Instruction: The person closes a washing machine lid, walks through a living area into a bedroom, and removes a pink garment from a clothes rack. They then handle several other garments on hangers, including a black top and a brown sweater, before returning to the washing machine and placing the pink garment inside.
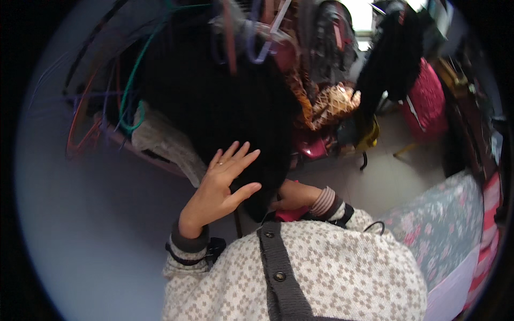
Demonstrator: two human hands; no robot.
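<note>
A large black garment point(230, 101) hangs in front of me and takes up the middle of the view. My left hand point(220, 182) lies against its lower left part, fingers spread and stretched out, a ring on one finger. Low on the garment's right edge is my right hand point(299, 193), with several bands round the wrist. Its fingers are curled and partly hidden by the black cloth. Right below it shows a bright pink thing point(292, 214), whose kind I cannot make out; whether the hand grips it or the cloth is hidden.
Teal point(128, 101) and orange hangers point(75, 134) hang at the left, beside a clear plastic cover point(166, 142). A brown patterned cloth point(334, 104), a dark hanging garment point(393, 59) and a pink padded item point(425, 101) are farther right. A flowered bed cover point(439, 230) lies at the near right.
</note>
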